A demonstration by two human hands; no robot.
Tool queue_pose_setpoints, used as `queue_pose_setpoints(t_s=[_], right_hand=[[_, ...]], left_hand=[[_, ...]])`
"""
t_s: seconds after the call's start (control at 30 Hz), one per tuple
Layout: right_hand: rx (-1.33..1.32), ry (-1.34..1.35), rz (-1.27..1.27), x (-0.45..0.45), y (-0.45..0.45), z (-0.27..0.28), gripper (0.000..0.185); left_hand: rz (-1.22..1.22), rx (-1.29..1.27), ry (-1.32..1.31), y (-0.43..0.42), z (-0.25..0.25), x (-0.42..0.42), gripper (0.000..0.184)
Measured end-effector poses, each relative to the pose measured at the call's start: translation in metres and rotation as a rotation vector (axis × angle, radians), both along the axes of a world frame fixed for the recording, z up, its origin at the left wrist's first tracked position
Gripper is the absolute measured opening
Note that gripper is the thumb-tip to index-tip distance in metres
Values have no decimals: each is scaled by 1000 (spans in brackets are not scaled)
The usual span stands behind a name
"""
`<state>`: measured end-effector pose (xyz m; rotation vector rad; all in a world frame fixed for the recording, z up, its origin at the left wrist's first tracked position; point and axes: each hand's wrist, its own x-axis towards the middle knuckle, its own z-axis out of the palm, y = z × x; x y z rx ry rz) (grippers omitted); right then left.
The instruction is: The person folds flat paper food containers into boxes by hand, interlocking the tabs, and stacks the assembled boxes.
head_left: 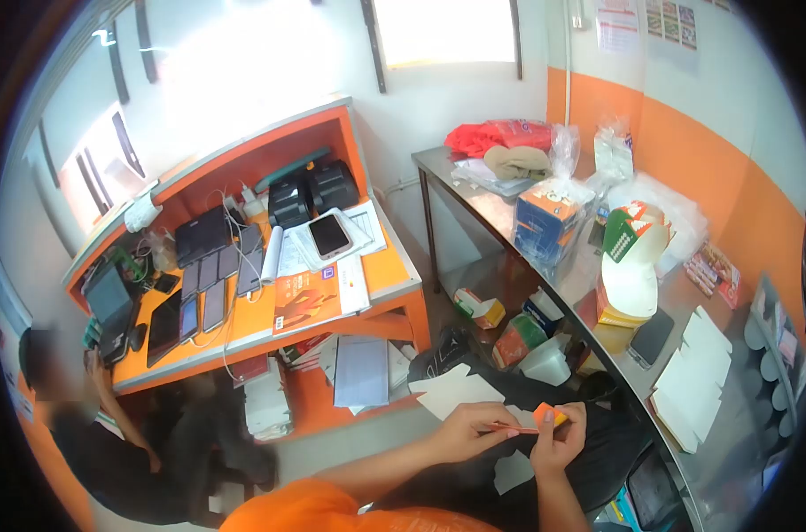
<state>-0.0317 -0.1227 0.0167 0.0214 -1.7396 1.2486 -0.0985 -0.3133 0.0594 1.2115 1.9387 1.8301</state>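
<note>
A partly folded food carton (460, 392), white inside with orange and yellow on its outer side, is held over my lap. My left hand (478, 424) pinches its near edge. My right hand (559, 436) grips the orange and yellow end, fingers bent around it. Another white flap of card shows below, between my hands. On the steel table to my right lies a stack of flat white carton blanks (693, 381). Farther back on that table stand opened, folded cartons (629, 279), with a dark phone (651, 337) lying beside them.
An orange desk (389, 270) at left carries several phones, a laptop (110, 297) and papers. A seated person (110, 443) is at its left end. Plastic-wrapped packs (549, 222) and a red bag (500, 135) sit on the steel table (731, 452). Cartons (518, 341) lie underneath.
</note>
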Motion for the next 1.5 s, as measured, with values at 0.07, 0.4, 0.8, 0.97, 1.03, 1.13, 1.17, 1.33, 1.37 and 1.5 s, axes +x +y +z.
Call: queue_pose_setpoints(t_s=[0.07, 0.4, 0.8, 0.97, 1.03, 1.13, 1.17, 1.33, 1.37, 1.5], right_hand=[[36, -3, 50, 4, -1, 14, 10], [443, 226, 143, 16, -8, 47, 21], [521, 238, -241, 40, -24, 57, 37], [677, 180, -61, 43, -35, 81, 59], [644, 196, -104, 35, -37, 74, 61], [592, 247, -165, 23, -34, 75, 56], [564, 248, -172, 20, -34, 73, 54], [486, 221, -154, 12, -34, 78, 44], [478, 205, -149, 10, -33, 80, 42], [482, 212, -36, -2, -30, 100, 38]], left_hand=[[4, -52, -4, -4, 5, 3, 9], [-221, -12, -305, -8, 8, 12, 21], [-22, 11, -176, -11, 24, 20, 20], [147, 316, -178, 2, 34, 26, 20], [169, 349, -176, 11, 25, 27, 21], [161, 359, -191, 22, 22, 27, 23], [156, 383, -168, 23, 23, 27, 22], [134, 361, -101, 18, 40, 23, 24], [130, 298, -39, 14, 35, 14, 26], [121, 327, -76, 6, 49, -4, 23]])
